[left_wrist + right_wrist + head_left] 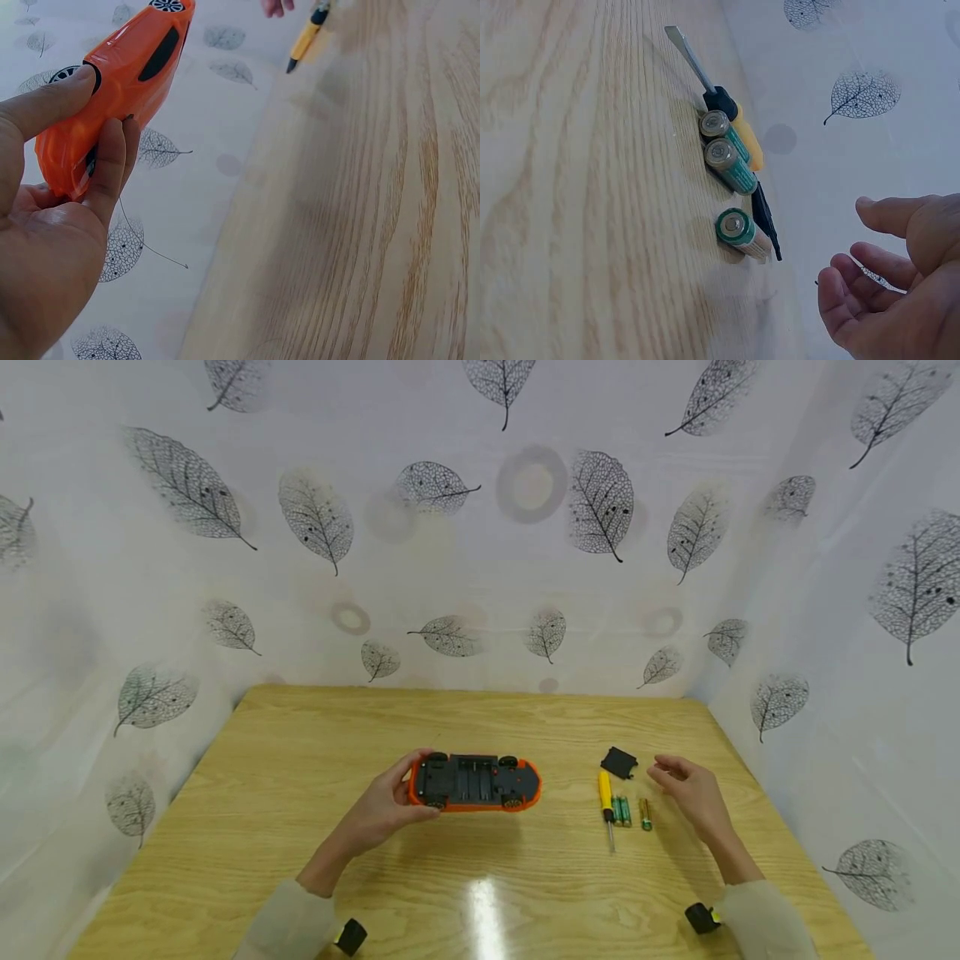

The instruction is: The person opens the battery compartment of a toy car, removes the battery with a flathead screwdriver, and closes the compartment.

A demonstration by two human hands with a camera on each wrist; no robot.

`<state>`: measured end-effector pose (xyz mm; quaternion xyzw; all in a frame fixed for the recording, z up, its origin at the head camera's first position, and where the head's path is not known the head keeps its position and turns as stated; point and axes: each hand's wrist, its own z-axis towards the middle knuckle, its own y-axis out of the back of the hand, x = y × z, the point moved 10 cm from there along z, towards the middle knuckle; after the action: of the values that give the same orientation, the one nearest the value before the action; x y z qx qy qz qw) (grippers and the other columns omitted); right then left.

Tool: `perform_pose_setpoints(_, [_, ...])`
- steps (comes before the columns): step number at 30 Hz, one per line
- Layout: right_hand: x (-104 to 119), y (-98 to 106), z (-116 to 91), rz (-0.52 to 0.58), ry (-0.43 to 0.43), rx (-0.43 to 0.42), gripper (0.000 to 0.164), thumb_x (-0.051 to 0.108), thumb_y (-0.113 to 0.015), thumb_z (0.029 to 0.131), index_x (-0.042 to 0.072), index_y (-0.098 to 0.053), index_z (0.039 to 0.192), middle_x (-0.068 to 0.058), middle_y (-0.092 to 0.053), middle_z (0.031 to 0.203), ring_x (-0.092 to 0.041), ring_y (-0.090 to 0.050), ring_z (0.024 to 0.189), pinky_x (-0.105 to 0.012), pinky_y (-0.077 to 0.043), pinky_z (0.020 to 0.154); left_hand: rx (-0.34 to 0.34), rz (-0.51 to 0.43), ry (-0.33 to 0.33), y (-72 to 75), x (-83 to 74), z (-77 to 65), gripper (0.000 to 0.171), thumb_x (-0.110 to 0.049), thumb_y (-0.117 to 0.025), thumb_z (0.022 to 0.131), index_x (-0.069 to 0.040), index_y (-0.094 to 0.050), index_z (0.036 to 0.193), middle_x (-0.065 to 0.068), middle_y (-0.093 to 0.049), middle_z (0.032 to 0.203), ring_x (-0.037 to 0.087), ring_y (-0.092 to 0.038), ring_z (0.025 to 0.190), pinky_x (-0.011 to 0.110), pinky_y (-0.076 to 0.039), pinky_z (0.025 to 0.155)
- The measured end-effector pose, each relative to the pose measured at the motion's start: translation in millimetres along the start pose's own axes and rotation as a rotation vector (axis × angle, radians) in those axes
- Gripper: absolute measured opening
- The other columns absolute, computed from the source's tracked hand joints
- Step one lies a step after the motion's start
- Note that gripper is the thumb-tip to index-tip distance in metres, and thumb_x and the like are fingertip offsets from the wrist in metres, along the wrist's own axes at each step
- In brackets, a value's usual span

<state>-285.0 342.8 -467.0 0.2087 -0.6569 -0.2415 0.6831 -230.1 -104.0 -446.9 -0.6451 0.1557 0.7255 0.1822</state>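
My left hand (382,810) grips an orange toy car (124,90) by one end, thumb on one side and fingers on the other. In the head view the car's black underside faces up, with an open battery compartment (475,779) in its middle. My right hand (693,793) hovers at the right with loosely bent fingers and holds nothing. Nearest to it are a black battery cover (618,762) and a single green-and-gold battery (646,815). Two more batteries (730,161) lie side by side against a yellow-handled screwdriver (606,793).
The wooden table (337,718) carries these parts on its right half. A white cloth backdrop (450,568) with printed leaves rises behind the table and along both sides. Black wrist devices (702,918) sit at both sleeves.
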Motion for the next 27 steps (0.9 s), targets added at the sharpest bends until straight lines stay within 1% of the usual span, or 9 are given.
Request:
perform_pose_setpoints(3, [1.3, -1.8, 5.7, -0.04, 0.031, 0.016, 0.056, 0.026, -0.063, 0.105, -0.011, -0.051, 0.145, -0.03, -0.059, 0.134, -0.014, -0.058, 0.101, -0.028, -0.057, 0.079, -0.003, -0.007, 0.006, -0.8, 0.7, -0.2, 0.087, 0.006, -0.075, 0.091, 0.0, -0.025, 0.161, 0.032, -0.028, 0.159, 0.036, -0.056, 0.131, 0.035, -0.058, 0.094])
perform_pose_setpoints(6, [1.8, -4.3, 12.1, -0.048, 0.056, 0.028, 0.055, 0.022, -0.065, 0.104, -0.012, -0.05, 0.145, -0.032, -0.057, 0.136, -0.023, -0.056, 0.102, -0.028, -0.055, 0.075, -0.002, -0.014, 0.011, -1.1, 0.7, 0.0, 0.087, 0.006, -0.075, 0.09, 0.0, -0.024, 0.161, 0.032, -0.028, 0.159, 0.038, -0.055, 0.132, 0.035, -0.058, 0.094])
perform_pose_setpoints(9, [-1.1, -7.5, 18.8, -0.055, 0.071, 0.042, 0.055, 0.02, -0.065, 0.104, -0.014, -0.049, 0.145, -0.034, -0.055, 0.138, -0.032, -0.056, 0.104, -0.027, -0.053, 0.072, 0.0, -0.014, 0.015, -1.1, 1.5, 0.4, 0.087, 0.006, -0.075, 0.091, 0.001, -0.023, 0.161, 0.032, -0.028, 0.16, 0.036, -0.056, 0.132, 0.035, -0.058, 0.094])
perform_pose_setpoints(12, [-6.7, -11.0, 24.9, -0.069, 0.078, 0.059, 0.057, 0.02, -0.065, 0.104, -0.014, -0.047, 0.145, -0.034, -0.053, 0.139, -0.038, -0.057, 0.109, -0.024, -0.053, 0.072, 0.002, -0.008, 0.014, -0.9, 2.2, 0.6, 0.088, 0.006, -0.075, 0.091, 0.001, -0.023, 0.161, 0.032, -0.028, 0.159, 0.032, -0.057, 0.131, 0.035, -0.058, 0.094])
perform_pose_setpoints(16, [-12.9, -16.4, 31.1, -0.083, 0.076, 0.087, 0.06, 0.023, -0.066, 0.104, -0.013, -0.046, 0.147, -0.034, -0.052, 0.141, -0.042, -0.058, 0.113, -0.024, -0.053, 0.073, 0.003, -0.003, 0.008, -0.5, 2.2, 0.7, 0.086, 0.005, -0.075, 0.091, -0.001, -0.025, 0.161, 0.033, -0.029, 0.159, 0.03, -0.059, 0.129, 0.035, -0.058, 0.094])
perform_pose_setpoints(19, [-14.6, -20.8, 33.2, -0.091, 0.07, 0.107, 0.062, 0.026, -0.068, 0.103, -0.012, -0.047, 0.147, -0.034, -0.051, 0.143, -0.043, -0.057, 0.114, -0.025, -0.053, 0.073, 0.005, -0.007, 0.003, -0.6, 1.8, 0.8, 0.086, 0.006, -0.075, 0.091, 0.0, -0.024, 0.161, 0.033, -0.029, 0.159, 0.033, -0.058, 0.13, 0.035, -0.058, 0.094])
perform_pose_setpoints(23, [-12.8, -26.1, 33.6, -0.1, 0.075, 0.127, 0.065, 0.027, -0.07, 0.101, -0.013, -0.047, 0.146, -0.035, -0.049, 0.144, -0.044, -0.056, 0.117, -0.032, -0.055, 0.079, 0.008, -0.013, 0.003, -0.8, 1.7, 0.7, 0.087, 0.007, -0.074, 0.091, 0.002, -0.022, 0.161, 0.033, -0.027, 0.16, 0.036, -0.056, 0.131, 0.035, -0.058, 0.094])
perform_pose_setpoints(27, [-10.0, -30.2, 34.6, -0.114, 0.089, 0.14, 0.066, 0.026, -0.071, 0.1, -0.015, -0.047, 0.146, -0.036, -0.049, 0.143, -0.046, -0.055, 0.119, -0.047, -0.056, 0.087, 0.005, -0.012, 0.009, -0.4, 2.4, 0.7, 0.087, 0.007, -0.074, 0.091, 0.001, -0.023, 0.161, 0.032, -0.027, 0.16, 0.038, -0.056, 0.131, 0.035, -0.058, 0.094])
